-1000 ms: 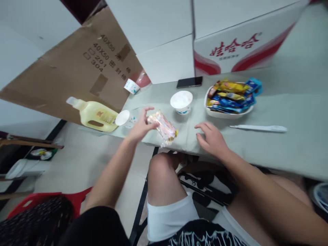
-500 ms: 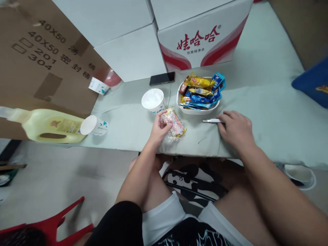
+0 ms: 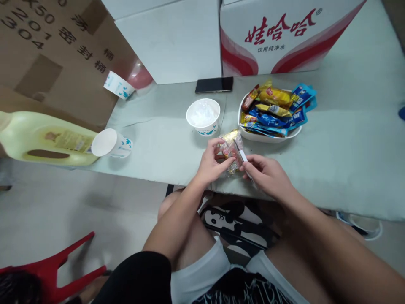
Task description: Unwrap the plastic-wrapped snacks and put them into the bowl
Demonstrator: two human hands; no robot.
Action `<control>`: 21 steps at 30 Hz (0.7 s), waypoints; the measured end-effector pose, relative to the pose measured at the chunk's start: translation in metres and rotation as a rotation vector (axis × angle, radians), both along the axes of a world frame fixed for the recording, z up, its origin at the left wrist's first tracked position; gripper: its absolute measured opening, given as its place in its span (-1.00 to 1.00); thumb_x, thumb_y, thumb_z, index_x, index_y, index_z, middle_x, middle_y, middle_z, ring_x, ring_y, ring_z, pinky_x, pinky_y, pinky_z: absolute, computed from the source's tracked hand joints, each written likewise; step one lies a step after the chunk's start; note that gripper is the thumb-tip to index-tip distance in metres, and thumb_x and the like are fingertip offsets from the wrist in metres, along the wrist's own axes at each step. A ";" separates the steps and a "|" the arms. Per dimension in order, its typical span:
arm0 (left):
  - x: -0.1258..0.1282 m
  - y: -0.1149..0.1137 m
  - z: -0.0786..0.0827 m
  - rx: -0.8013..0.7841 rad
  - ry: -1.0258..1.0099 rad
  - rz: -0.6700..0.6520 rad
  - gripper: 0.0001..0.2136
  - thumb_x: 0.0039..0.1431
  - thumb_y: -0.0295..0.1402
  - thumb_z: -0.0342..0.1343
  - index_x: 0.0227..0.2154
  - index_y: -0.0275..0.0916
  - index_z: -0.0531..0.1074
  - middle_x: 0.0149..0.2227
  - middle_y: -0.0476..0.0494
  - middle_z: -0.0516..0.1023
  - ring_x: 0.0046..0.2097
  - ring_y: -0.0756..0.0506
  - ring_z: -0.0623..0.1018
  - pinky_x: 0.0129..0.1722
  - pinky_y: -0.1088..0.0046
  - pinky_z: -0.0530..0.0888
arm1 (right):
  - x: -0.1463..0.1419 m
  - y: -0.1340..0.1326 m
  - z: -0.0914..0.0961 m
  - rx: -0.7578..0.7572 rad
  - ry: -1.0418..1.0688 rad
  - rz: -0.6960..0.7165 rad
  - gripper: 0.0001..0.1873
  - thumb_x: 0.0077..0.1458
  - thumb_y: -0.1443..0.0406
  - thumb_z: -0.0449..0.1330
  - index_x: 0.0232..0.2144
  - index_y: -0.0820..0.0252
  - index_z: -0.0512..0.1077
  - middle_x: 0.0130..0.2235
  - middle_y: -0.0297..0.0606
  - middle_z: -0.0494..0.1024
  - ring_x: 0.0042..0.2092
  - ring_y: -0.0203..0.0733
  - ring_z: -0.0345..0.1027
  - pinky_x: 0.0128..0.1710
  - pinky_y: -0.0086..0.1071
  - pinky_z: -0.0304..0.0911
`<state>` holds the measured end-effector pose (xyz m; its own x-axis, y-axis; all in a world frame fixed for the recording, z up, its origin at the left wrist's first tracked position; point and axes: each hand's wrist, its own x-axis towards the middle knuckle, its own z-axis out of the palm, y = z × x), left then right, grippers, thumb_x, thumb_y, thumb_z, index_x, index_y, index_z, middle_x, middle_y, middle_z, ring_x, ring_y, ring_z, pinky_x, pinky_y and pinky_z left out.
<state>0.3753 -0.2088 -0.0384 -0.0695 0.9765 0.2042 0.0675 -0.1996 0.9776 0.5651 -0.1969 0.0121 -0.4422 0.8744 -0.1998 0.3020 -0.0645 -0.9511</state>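
Note:
My left hand [image 3: 211, 164] pinches a clear-wrapped packet [image 3: 232, 137] with pink and gold printing, close to the table's front edge. In my right hand [image 3: 268, 172] is a small, slim knife [image 3: 243, 155] with a white part, its thin tip lying over the packet's right side. Fingers hide part of the packet and the rear of the knife. Just behind my hands, to the right, stands a white bowl [image 3: 264, 137] heaped with wrapped snacks [image 3: 275, 109]. To the left of it is a paper cup [image 3: 207, 127] with clear plastic inside.
A black phone [image 3: 214, 85] lies before white cartons [image 3: 171, 46]. At left, a yellow jug [image 3: 41, 135] lies beside a tipped paper cup [image 3: 109, 143]; another paper cup [image 3: 118, 85] leans near a pink balloon-like object [image 3: 139, 77]. A red stool [image 3: 53, 266] stands on the floor, lower left.
My right hand has moved left from the table, bringing the knife onto the packet. My left hand keeps hold of the packet. The view has shifted closer to the table.

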 end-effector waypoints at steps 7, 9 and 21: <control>-0.034 0.001 0.020 0.063 -0.314 0.336 -0.38 -0.06 -0.27 0.48 -0.05 0.02 0.17 -0.09 0.01 0.40 -0.15 0.02 0.57 -0.09 0.45 0.56 | 0.022 -0.004 0.002 0.005 -0.254 0.184 -0.58 0.14 -0.02 0.06 -0.48 0.15 0.48 -0.57 -0.26 0.52 -0.53 -0.16 0.38 -0.51 -0.33 0.19; -0.035 -0.002 0.021 0.029 -0.332 0.337 -0.33 -0.08 -0.25 0.49 -0.02 0.04 0.15 -0.07 0.00 0.40 -0.15 0.01 0.57 -0.07 0.42 0.56 | 0.037 -0.002 -0.001 0.134 -0.342 0.126 -0.59 0.16 0.00 0.06 -0.39 0.14 0.53 -0.49 -0.21 0.58 -0.47 -0.10 0.43 -0.46 -0.28 0.23; -0.010 0.004 0.012 0.067 0.369 0.156 -0.63 0.02 -0.14 0.37 -0.25 -0.16 0.36 -0.08 -0.15 0.38 0.04 -0.17 0.48 0.02 0.24 0.48 | 0.039 -0.003 -0.018 0.820 -0.279 0.038 -0.49 0.18 0.25 0.18 0.19 0.14 0.37 0.11 -0.02 0.56 0.11 0.14 0.45 0.08 0.04 0.37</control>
<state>0.3653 -0.2053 -0.0265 -0.1262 0.9435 0.3064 0.4456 -0.2221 0.8673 0.6039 -0.1995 -0.0054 -0.5027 0.7755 0.3819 0.5194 0.6241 -0.5837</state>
